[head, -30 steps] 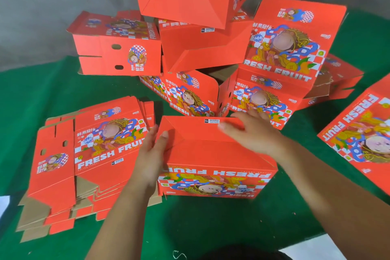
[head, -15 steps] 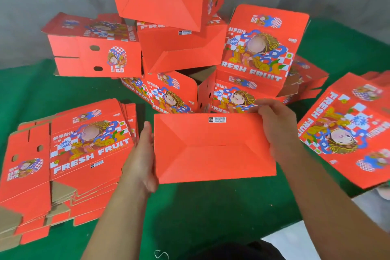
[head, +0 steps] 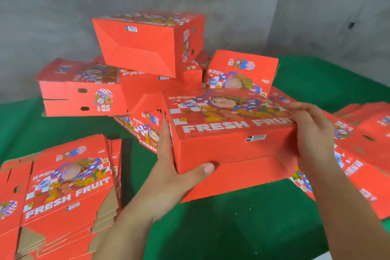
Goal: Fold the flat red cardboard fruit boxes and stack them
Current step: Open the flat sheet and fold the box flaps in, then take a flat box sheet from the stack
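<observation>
I hold a folded red fruit box in the air above the green table, its printed "FRESH FRUIT" face turned up. My left hand grips its left end, thumb across the near side. My right hand grips its right end, fingers over the top edge. A stack of flat red boxes lies at the left. Behind the held box stands a loose pile of folded boxes, one tilted on top.
The green cloth table reaches to a grey wall behind. More red boxes lie at the right edge. A folded box with handle holes sits at the back left.
I have lifted the box and turned it over, so its plain bottom gave way to the printed face. My view has tilted up toward the pile.
</observation>
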A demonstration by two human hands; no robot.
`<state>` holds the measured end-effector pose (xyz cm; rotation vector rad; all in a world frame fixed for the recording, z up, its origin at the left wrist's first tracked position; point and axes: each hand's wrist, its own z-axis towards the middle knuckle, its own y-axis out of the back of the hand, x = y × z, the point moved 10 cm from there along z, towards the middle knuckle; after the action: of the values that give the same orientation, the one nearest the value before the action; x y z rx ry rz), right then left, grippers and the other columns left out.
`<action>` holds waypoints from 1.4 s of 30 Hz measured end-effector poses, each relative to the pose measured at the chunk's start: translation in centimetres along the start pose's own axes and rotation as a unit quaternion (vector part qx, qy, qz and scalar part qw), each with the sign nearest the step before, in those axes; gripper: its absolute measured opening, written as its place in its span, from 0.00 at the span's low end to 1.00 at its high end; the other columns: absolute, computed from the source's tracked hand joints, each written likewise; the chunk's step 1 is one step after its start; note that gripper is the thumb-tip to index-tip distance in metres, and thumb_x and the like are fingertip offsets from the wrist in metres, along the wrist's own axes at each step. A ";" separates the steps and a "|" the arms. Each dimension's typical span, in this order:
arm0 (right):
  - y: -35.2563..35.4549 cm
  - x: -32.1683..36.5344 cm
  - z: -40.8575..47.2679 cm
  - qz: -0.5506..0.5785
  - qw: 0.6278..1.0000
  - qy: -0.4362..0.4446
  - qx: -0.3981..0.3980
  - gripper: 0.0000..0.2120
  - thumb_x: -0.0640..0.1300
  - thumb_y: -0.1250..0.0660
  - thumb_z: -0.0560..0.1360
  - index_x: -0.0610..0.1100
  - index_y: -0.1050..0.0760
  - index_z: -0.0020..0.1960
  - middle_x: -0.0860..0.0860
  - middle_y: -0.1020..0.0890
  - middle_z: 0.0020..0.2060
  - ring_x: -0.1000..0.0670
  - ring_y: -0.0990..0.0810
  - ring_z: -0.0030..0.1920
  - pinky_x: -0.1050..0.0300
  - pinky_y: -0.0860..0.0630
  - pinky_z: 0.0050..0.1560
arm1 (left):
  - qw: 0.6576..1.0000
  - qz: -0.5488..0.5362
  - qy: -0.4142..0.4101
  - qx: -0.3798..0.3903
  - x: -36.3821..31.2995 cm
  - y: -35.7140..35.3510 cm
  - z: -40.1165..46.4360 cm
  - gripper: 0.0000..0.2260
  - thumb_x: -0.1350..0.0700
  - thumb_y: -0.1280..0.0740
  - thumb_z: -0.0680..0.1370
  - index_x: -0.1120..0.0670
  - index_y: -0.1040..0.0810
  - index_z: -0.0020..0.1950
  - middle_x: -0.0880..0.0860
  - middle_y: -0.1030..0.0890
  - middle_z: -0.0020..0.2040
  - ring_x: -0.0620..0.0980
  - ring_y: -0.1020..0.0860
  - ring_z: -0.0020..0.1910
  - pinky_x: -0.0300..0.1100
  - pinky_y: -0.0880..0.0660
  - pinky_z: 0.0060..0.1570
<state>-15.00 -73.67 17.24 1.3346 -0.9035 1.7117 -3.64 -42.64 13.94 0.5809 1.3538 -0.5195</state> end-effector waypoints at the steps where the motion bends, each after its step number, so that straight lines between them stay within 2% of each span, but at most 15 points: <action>1: 0.5 1.2 0.9 0.010 1.000 0.026 -0.010 0.12 0.41 0.37 0.70 0.51 0.17 0.45 0.57 0.14 0.43 0.56 0.21 0.44 0.62 0.27 0.45 | 0.999 0.018 -0.036 -0.018 -1.6 -0.2 0.5 0.53 0.42 0.18 0.68 0.28 0.52 0.80 0.44 0.29 0.78 0.44 0.26 0.73 0.47 0.29 0.73; 5: 0.6 4.6 3.6 0.015 0.994 0.107 -0.003 0.12 0.38 0.38 0.73 0.44 0.18 0.51 0.47 0.13 0.51 0.58 0.19 0.49 0.63 0.25 0.52 | 0.990 0.067 -0.119 -0.040 -7.4 -1.0 3.8 0.48 0.49 0.21 0.72 0.35 0.49 0.82 0.43 0.31 0.78 0.43 0.30 0.76 0.46 0.32 0.75; 8: 1.5 5.6 5.2 0.053 0.987 0.147 -0.030 0.10 0.39 0.38 0.73 0.47 0.18 0.47 0.48 0.13 0.50 0.54 0.16 0.53 0.60 0.24 0.57 | 0.983 0.069 -0.166 -0.027 -9.8 -1.5 5.0 0.46 0.56 0.22 0.74 0.40 0.46 0.83 0.43 0.29 0.77 0.43 0.29 0.75 0.35 0.29 0.69; 13: 2.0 7.4 7.7 0.103 0.944 0.293 -0.114 0.14 0.35 0.39 0.75 0.54 0.25 0.45 0.50 0.17 0.47 0.48 0.18 0.53 0.49 0.23 0.60 | 0.965 0.079 -0.209 -0.138 -8.9 -2.0 7.8 0.46 0.50 0.22 0.73 0.45 0.46 0.84 0.50 0.33 0.81 0.53 0.33 0.79 0.57 0.35 0.77; 16: -0.3 6.9 9.2 -0.007 0.917 0.386 -0.101 0.03 0.38 0.37 0.79 0.43 0.26 0.51 0.47 0.27 0.54 0.39 0.27 0.58 0.43 0.28 0.61 | 0.944 0.106 -0.218 -0.225 -6.9 -2.5 9.7 0.45 0.50 0.21 0.74 0.47 0.44 0.84 0.49 0.35 0.81 0.52 0.35 0.80 0.59 0.37 0.77; 21: -5.0 2.5 9.3 -0.250 0.903 0.345 -0.060 0.29 0.59 0.37 0.77 0.37 0.27 0.66 0.36 0.27 0.61 0.38 0.30 0.64 0.41 0.37 0.66 | 0.912 0.161 -0.197 -0.323 -3.4 -4.4 12.9 0.42 0.54 0.18 0.71 0.50 0.36 0.80 0.51 0.33 0.71 0.38 0.37 0.74 0.42 0.38 0.76; 24: -6.7 -0.2 6.7 -0.268 0.904 0.333 -0.009 0.32 0.64 0.36 0.77 0.42 0.31 0.70 0.45 0.30 0.61 0.40 0.30 0.62 0.45 0.36 0.64 | 0.915 0.168 -0.089 -0.357 0.1 -5.5 15.0 0.39 0.56 0.16 0.67 0.51 0.33 0.71 0.49 0.28 0.64 0.49 0.28 0.66 0.49 0.34 0.69; 26: -8.1 -2.2 5.4 -0.221 0.924 0.304 0.068 0.33 0.65 0.33 0.75 0.47 0.33 0.71 0.51 0.29 0.55 0.46 0.27 0.56 0.49 0.30 0.58 | 0.951 0.090 -0.029 -0.293 2.5 -6.5 16.7 0.30 0.60 0.20 0.69 0.49 0.31 0.65 0.51 0.22 0.59 0.48 0.21 0.58 0.54 0.25 0.62; 28: -9.3 -4.3 5.2 -0.166 0.945 0.238 0.149 0.34 0.62 0.28 0.72 0.53 0.37 0.72 0.57 0.28 0.44 0.54 0.25 0.44 0.54 0.27 0.46 | 0.987 0.084 -0.012 -0.135 3.6 -9.1 18.4 0.20 0.63 0.28 0.75 0.47 0.26 0.63 0.54 0.18 0.55 0.45 0.18 0.52 0.54 0.21 0.56; 30: -9.5 -5.4 6.8 -0.175 0.950 0.201 0.162 0.33 0.56 0.26 0.73 0.58 0.39 0.72 0.57 0.29 0.33 0.55 0.24 0.36 0.56 0.30 0.36 | 0.993 0.119 -0.003 0.010 4.0 -12.2 18.7 0.17 0.65 0.36 0.80 0.50 0.23 0.66 0.55 0.16 0.56 0.50 0.18 0.53 0.57 0.22 0.60; 31: -9.5 -5.5 7.9 -0.191 0.949 0.194 0.159 0.31 0.53 0.26 0.74 0.59 0.38 0.71 0.56 0.28 0.29 0.55 0.24 0.33 0.55 0.32 0.33 | 0.991 0.129 -0.002 0.048 4.0 -13.3 18.6 0.20 0.65 0.38 0.81 0.48 0.25 0.70 0.51 0.15 0.57 0.49 0.19 0.53 0.52 0.22 0.60; 34: -10.2 -4.7 11.3 -0.195 0.947 0.195 0.164 0.29 0.51 0.29 0.77 0.60 0.38 0.73 0.56 0.28 0.26 0.54 0.27 0.27 0.52 0.31 0.31 | 0.995 0.082 0.050 0.013 4.4 -13.1 18.9 0.24 0.65 0.38 0.83 0.48 0.32 0.78 0.46 0.17 0.59 0.43 0.21 0.47 0.36 0.24 0.47; 38: -10.0 -3.4 15.2 -0.166 0.953 0.219 0.126 0.26 0.45 0.34 0.81 0.58 0.36 0.75 0.57 0.24 0.30 0.55 0.24 0.31 0.46 0.24 0.38 | 0.992 0.020 0.111 -0.054 5.6 -11.6 19.3 0.20 0.64 0.35 0.82 0.50 0.27 0.73 0.50 0.16 0.62 0.50 0.17 0.55 0.40 0.22 0.58; 40: -9.6 -4.2 17.1 -0.148 0.964 0.185 0.122 0.30 0.40 0.36 0.81 0.58 0.40 0.79 0.55 0.16 0.40 0.53 0.18 0.41 0.44 0.21 0.50 | 0.990 -0.002 0.128 -0.066 5.8 -11.5 19.2 0.19 0.64 0.35 0.81 0.46 0.25 0.69 0.48 0.16 0.61 0.52 0.18 0.59 0.47 0.23 0.65; 42: -10.1 -5.7 18.3 -0.129 0.973 0.113 0.153 0.38 0.38 0.36 0.81 0.58 0.49 0.82 0.48 0.17 0.61 0.51 0.18 0.61 0.42 0.23 0.63 | 0.988 -0.028 0.134 -0.075 5.9 -11.4 19.2 0.18 0.64 0.35 0.81 0.45 0.24 0.65 0.48 0.15 0.59 0.50 0.17 0.58 0.48 0.22 0.65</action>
<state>2.78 -86.07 16.08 1.3485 -0.3280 1.7977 4.06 -63.99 9.43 0.5026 1.6534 -0.3896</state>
